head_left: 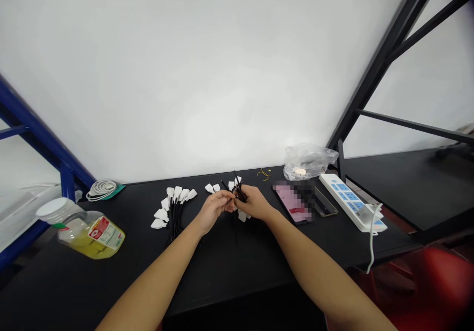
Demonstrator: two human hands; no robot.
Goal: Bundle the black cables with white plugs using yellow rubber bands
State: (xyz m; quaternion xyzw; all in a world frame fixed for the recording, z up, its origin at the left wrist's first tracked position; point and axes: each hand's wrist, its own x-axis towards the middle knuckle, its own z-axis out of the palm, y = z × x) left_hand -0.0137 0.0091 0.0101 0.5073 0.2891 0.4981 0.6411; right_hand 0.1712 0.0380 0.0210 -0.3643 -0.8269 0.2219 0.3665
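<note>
Thin black cables (237, 192) with white plastic plugs are gripped between the curled fingers (224, 199) of the left hand (214, 210) and right hand (255, 203), just above the matte black tabletop (237, 272). A similar plugged bundle (175, 211) is laid nearby on the left; a phone (292, 202) and white power strip (350, 200) are set to the right.

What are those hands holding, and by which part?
The left hand and right hand hold black cords along their length, away from the white moulded ends.
</note>
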